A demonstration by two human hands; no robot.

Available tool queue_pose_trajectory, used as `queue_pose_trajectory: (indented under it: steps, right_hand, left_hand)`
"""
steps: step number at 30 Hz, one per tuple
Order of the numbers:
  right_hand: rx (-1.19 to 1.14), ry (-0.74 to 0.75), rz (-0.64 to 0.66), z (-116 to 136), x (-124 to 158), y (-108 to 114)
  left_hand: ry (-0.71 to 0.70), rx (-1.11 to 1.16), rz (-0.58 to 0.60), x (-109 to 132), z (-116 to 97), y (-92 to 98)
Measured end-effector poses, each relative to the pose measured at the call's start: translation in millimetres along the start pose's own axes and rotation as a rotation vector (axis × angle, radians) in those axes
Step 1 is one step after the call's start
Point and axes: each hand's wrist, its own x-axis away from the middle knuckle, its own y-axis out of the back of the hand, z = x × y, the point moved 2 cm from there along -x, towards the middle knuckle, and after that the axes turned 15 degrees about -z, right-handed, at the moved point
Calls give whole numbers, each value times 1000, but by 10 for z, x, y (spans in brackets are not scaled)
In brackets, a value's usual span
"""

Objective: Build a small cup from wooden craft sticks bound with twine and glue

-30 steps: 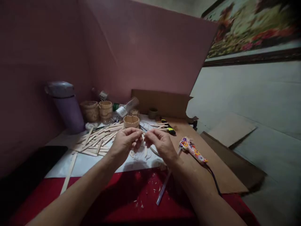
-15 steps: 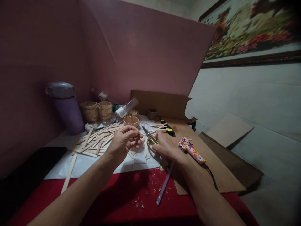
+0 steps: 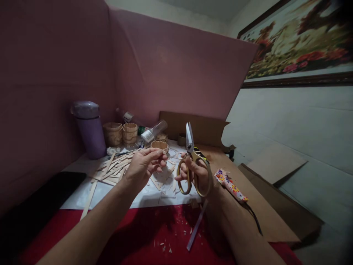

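Observation:
My right hand point(image 3: 198, 173) holds a pair of scissors point(image 3: 190, 147) with gold handles, fingers through the loops. Their blades point up and look nearly closed. To the left, my left hand point(image 3: 147, 162) is closed in a pinch; anything between its fingertips is too small to make out. Just behind it stands a small wooden cup with a scalloped rim point(image 3: 160, 146). A heap of flat wooden sticks point(image 3: 117, 167) lies left of my left hand, partly hidden by it. Wood scraps point(image 3: 157, 182) are scattered on the white sheet between my hands.
A floral glue gun point(image 3: 231, 186) with a black cord lies on cardboard point(image 3: 264, 209) at right. A glue stick point(image 3: 197, 228) lies on the red cloth. Behind are a purple tumbler point(image 3: 91, 134), two carved wooden cups point(image 3: 129, 134), a plastic bottle point(image 3: 154, 131) and a tape roll point(image 3: 181, 139).
My right hand has lifted the scissors off the table and turned them upright. My left hand keeps its pinch in about the same place. The view has shifted slightly.

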Motion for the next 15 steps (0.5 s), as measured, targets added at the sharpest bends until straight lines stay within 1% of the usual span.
queue_pose_trajectory:
  steps: [2, 4, 9, 11, 15]
  right_hand:
    - [-17, -21, 101, 23, 96, -50]
    - [59, -22, 150, 32, 183, -82]
    - [387, 35, 183, -8, 270, -133]
    - [428, 35, 199, -36, 274, -154]
    - [423, 11, 188, -62, 297, -178]
  left_hand:
    - [-11, 11, 3, -2, -16, 13]
    - [-25, 18, 2, -3, -30, 20]
    - [-55, 52, -72, -7, -57, 20]
    - [-63, 61, -93, -3, -64, 14]
    - [-85, 44, -110, 15, -70, 1]
